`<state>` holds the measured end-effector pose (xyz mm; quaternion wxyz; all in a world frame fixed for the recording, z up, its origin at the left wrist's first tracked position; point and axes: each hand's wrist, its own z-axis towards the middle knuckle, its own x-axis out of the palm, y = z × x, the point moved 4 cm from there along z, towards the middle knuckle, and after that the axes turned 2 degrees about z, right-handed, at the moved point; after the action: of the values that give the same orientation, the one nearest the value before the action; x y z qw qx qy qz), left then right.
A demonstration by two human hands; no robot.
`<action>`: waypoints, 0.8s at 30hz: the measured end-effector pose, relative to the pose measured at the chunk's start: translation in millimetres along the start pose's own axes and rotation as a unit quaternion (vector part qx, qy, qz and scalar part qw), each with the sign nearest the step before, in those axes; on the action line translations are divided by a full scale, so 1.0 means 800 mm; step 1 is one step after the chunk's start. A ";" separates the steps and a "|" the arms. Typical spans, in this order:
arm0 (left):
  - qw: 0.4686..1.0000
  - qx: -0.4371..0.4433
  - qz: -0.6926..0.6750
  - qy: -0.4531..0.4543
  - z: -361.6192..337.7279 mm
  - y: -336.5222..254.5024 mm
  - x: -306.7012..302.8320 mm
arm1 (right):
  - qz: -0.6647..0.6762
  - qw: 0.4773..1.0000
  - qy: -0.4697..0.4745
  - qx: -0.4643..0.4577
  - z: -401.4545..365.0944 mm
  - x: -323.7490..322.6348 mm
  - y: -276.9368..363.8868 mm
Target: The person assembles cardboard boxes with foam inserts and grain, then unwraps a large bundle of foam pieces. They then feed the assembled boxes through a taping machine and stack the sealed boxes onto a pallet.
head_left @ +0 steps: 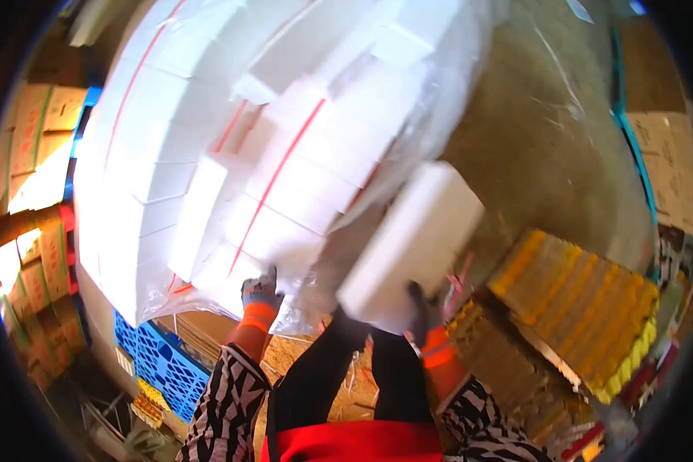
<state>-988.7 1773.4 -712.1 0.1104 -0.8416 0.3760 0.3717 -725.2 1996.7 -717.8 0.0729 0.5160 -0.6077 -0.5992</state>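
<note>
My right hand (426, 314), in a dark glove with an orange cuff, grips the near end of a white rectangular block (420, 239). The block is tilted and apart from the large stack; the fingers beneath it are hidden. My left hand (262, 291), in a grey glove with an orange cuff, is at the near edge of the stack of white blocks (285, 185). Its fingers are partly spread and hold nothing that I can see. Red straps (277, 181) cross the stack, and clear plastic wrap (431, 115) hangs loosely around it.
A blue plastic pallet (162, 362) lies at the lower left. Brown cartons (50, 266) are stacked at the far left, with more cartons (658, 158) at the far right. Yellow-brown ridged stacks (577, 300) stand to my right. Concrete floor (539, 138) lies beyond the held block.
</note>
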 end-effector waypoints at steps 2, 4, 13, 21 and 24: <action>0.994 0.100 0.010 0.051 -0.040 -0.023 0.031 | 0.377 0.917 0.053 0.119 0.039 -0.007 0.119; 0.984 0.176 -0.012 0.029 -0.097 -0.051 0.009 | 0.597 0.765 0.073 0.231 0.062 0.019 0.186; 0.949 0.147 -0.246 -0.131 -0.249 -0.036 -0.065 | 0.197 0.865 -0.114 0.448 -0.141 0.132 -0.299; 0.923 -0.056 -0.366 -0.104 -0.276 -0.017 -0.067 | -0.210 0.872 -0.149 0.416 0.014 0.199 -0.357; 0.881 -0.197 -0.384 -0.193 -0.286 0.023 -0.085 | -0.052 0.898 -0.127 0.419 0.009 0.186 -0.382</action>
<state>-908.0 1691.5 -502.3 0.1466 -0.8362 -0.0859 0.5215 -633.9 1971.6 -1044.2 -0.2586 0.4494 -0.7791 -0.3525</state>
